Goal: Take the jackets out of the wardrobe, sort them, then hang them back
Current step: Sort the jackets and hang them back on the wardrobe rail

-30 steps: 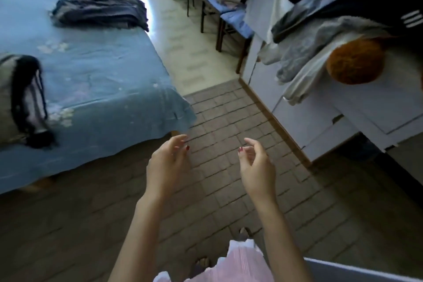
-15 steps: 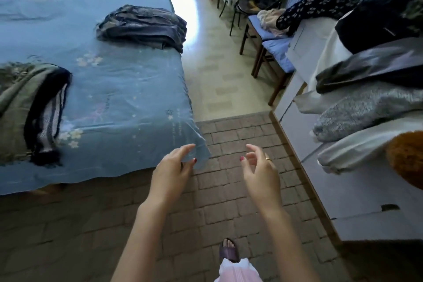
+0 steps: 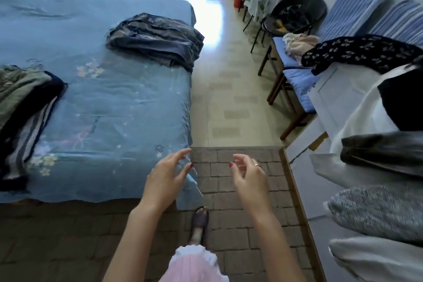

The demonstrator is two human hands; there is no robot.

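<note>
both the left hand [image 3: 163, 181] and the right hand [image 3: 248, 178] hang empty with loose fingers (holding nothing) near the bed [image 3: 128, 107] corner, where a dark blue jacket [image 3: 155, 41] and a green jacket [image 3: 20, 89] lie well apart.

Matt blue cloth bed cover [image 3: 119, 107], glossy tile floor [image 3: 219, 57], rough brick paving [image 3: 238, 190], denim jkt [image 3: 158, 41].
</note>
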